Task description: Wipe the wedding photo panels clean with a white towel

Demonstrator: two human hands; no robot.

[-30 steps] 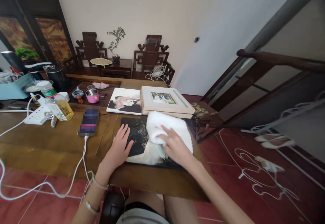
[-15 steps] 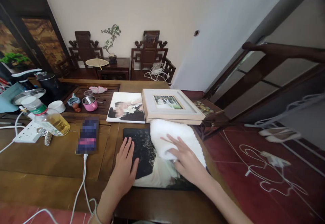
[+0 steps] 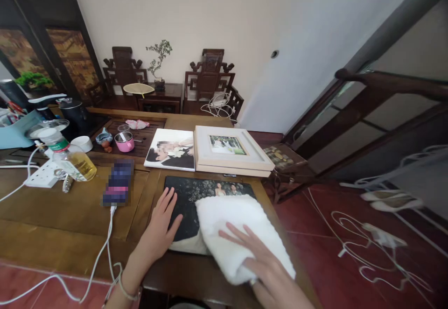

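A dark wedding photo panel (image 3: pixel 182 215) lies flat near the table's front right edge, two small figures showing along its far side. On the panel's left edge rests my left hand (image 3: pixel 161 227), fingers outstretched and holding nothing. My right hand (image 3: pixel 261 260) grips a folded white cloth (image 3: pixel 224 213), its fingers lying over the top and its thumb side at the fold. The cloth covers the right and near part of the panel and hangs past its near edge.
Behind the panel lie a white-edged photo print (image 3: pixel 171 150) and a pale framed photo (image 3: pixel 233 159). To the left are a charging phone (image 3: pixel 119 183), an oil bottle (image 3: pixel 75 162), a power strip (image 3: pixel 44 176) and a pink cup (image 3: pixel 125 142). White cables (image 3: pixel 109 239) cross the front edge.
My right hand has drawn the white cloth toward me across the panel, uncovering the two figures at the far side. My left hand stays on the left edge.
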